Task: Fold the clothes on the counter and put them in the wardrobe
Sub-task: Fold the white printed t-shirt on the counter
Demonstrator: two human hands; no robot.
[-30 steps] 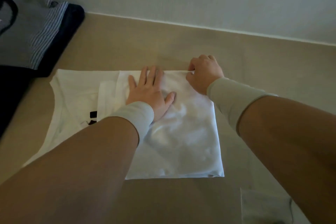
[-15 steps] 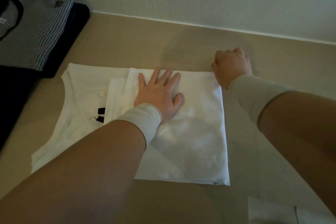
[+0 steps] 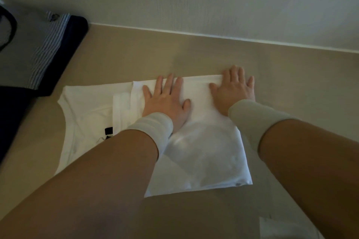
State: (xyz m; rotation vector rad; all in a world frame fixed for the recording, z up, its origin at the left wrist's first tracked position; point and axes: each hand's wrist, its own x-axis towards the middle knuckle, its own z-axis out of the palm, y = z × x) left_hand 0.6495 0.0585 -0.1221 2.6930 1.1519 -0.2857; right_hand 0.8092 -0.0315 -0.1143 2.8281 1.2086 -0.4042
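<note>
Right hand point(image 3: 234, 89) is down now, where half a second back it was a loose fist hovering off the far right corner; it lies flat, fingers spread, palm on the far right corner of the white T-shirt point(image 3: 204, 147), fingertips just over the far edge. Left hand point(image 3: 167, 101) has barely shifted and presses flat on the folded panel near its middle-left, fingers straight and slightly fanned, gripping nothing. Both hands are simply pressing cloth, neither one pinching it. That shirt sits on the beige counter point(image 3: 291, 75), half-folded: the right part doubled over into a neat rectangle, the neckline end with its small black label point(image 3: 108, 130) still single-layered out to the left. Thin, soft and light by the look of it, so I'd judge it will crease where pressed but slide and sag the moment it is lifted carelessly. Best taken at the doubled edges or corners, both hands, or scooped from underneath with flat palms once it is compact. Off to the far left, a striped grey garment point(image 3: 38, 52) lies atop something dark navy point(image 3: 64, 50), and a scrap of another white cloth point(image 3: 281, 228) peeks in at the bottom right. No wardrobe in sight, so I'd call this mid-fold, with stowing some way off.
</note>
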